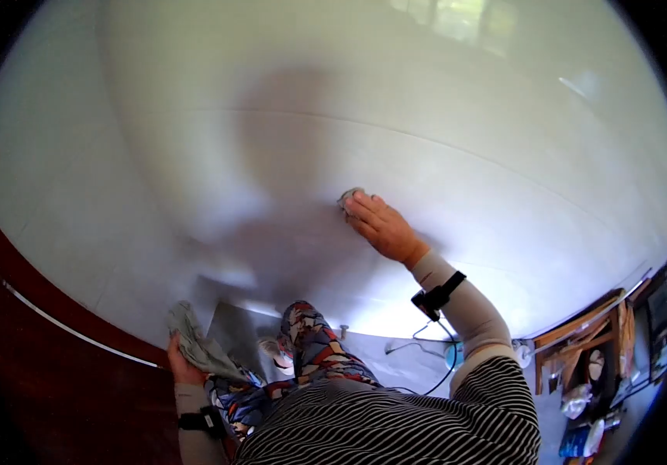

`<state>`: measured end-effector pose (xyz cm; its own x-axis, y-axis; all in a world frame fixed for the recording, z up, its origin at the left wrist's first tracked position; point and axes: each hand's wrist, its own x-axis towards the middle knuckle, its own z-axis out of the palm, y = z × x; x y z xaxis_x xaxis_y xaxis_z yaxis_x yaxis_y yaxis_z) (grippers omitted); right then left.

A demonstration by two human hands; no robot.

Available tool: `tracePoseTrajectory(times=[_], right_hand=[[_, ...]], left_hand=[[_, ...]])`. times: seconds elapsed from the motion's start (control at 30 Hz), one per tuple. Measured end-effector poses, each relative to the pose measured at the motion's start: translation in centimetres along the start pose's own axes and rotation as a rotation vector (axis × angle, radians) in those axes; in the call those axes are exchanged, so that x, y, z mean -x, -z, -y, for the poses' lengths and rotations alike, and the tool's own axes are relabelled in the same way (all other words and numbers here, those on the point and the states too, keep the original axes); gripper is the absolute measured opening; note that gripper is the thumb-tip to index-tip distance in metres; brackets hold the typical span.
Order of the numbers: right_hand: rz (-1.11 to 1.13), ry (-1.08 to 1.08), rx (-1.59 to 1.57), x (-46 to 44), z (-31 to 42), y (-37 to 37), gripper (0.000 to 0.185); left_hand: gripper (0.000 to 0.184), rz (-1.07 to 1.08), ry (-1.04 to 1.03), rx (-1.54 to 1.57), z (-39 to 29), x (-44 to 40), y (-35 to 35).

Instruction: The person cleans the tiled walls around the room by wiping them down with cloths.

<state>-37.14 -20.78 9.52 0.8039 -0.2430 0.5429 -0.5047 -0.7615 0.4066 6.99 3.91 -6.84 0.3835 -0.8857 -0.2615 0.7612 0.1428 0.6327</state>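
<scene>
A large pale, glossy wall (457, 194) fills most of the head view, with a shadow across its middle. My right hand (386, 229) presses a small crumpled grey rag (346, 199) against it, fingers closed over the rag and pointing up and left. Low on the left, my left hand (181, 366) grips a larger grey-green cloth (201, 345). This cloth hangs loosely beside my patterned trousers, its upper end near the foot of the wall. Part of the left hand's fingers is hidden by the cloth.
At the lower right stands a wooden rack (577, 337) with bags and other items. A black cable (451, 372) runs beneath my right arm near a blue round object (454, 356). A dark red surface (62, 372) borders the wall at left.
</scene>
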Motion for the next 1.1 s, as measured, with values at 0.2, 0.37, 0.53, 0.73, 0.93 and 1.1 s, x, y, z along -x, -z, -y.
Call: tracePoseTrajectory(times=[0.2,0.37,0.53,0.73,0.93,1.1], right_hand=[[-0.018,-0.241,-0.189,5.8,0.2,3.1,0.022],[-0.095,-0.447,-0.158,9.4,-0.6,8.7,0.046],[-0.505,-0.647,-0.006,8.1,-2.8,13.0,0.047],[-0.528,-0.471,-0.004,0.4,-3.8,10.7,0.052],[-0.367,-0.266,0.375,-2.0,-4.6,7.1,0.033],[-0.278,-0.298,0.365,2.9,-6.7,9.4,0.027]], left_hand=[[0.047,-0.089,0.154,-0.041,4.4,4.3,3.4],[0.05,-0.024,0.1,0.002,6.3,4.9,7.5],[0.052,0.134,0.098,0.012,8.0,3.5,12.4],[0.055,0.047,0.102,-0.085,10.5,1.9,15.6],[0.063,0.166,0.226,-0.048,12.8,0.6,15.8],[0.067,0.093,0.149,-0.071,13.8,-0.3,20.1]])
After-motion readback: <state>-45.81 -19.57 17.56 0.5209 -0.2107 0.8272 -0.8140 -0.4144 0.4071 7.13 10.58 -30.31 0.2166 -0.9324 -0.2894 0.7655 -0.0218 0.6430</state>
